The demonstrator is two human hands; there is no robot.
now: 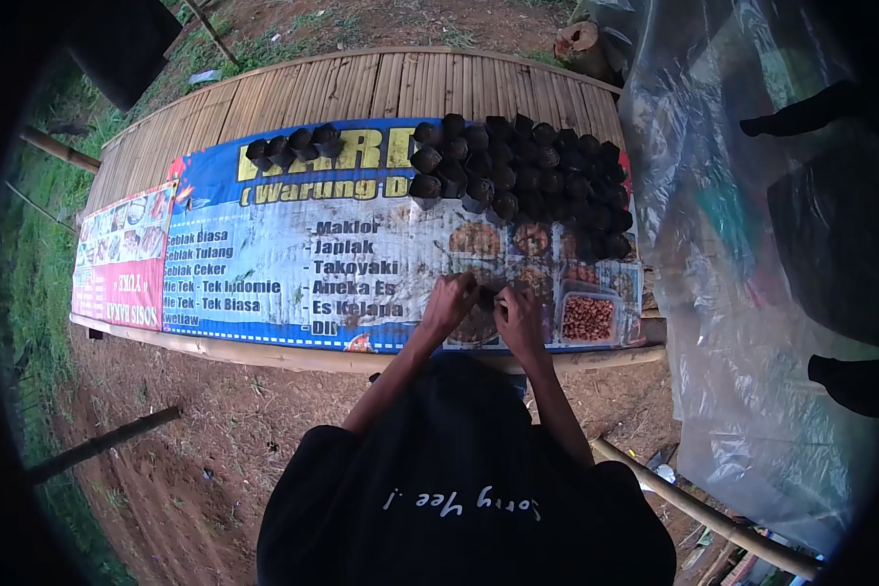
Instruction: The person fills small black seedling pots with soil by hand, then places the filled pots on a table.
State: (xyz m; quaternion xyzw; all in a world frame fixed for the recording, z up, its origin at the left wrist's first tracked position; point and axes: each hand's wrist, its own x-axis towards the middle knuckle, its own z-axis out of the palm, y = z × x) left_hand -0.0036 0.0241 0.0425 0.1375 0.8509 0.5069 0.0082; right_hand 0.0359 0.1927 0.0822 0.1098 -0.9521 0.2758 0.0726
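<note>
My left hand (449,302) and my right hand (517,317) meet over the near edge of the bamboo table, fingers closed. Between their fingertips is a small black planting bag (485,298), partly covered by the fingers. Just right of my right hand sits a clear tray (588,319) of reddish-brown seeds. Beyond my hands, many black planting bags (503,176) stand upright in close rows on the printed banner. A short row of similar bags (293,145) stands at the far left.
A printed banner (234,230) covers much of the bamboo tabletop (361,88). Clear plastic sheeting (713,322) hangs along the right side. Bamboo poles (713,513) reach in at lower right and from the left. Bare soil (195,420) lies around the table.
</note>
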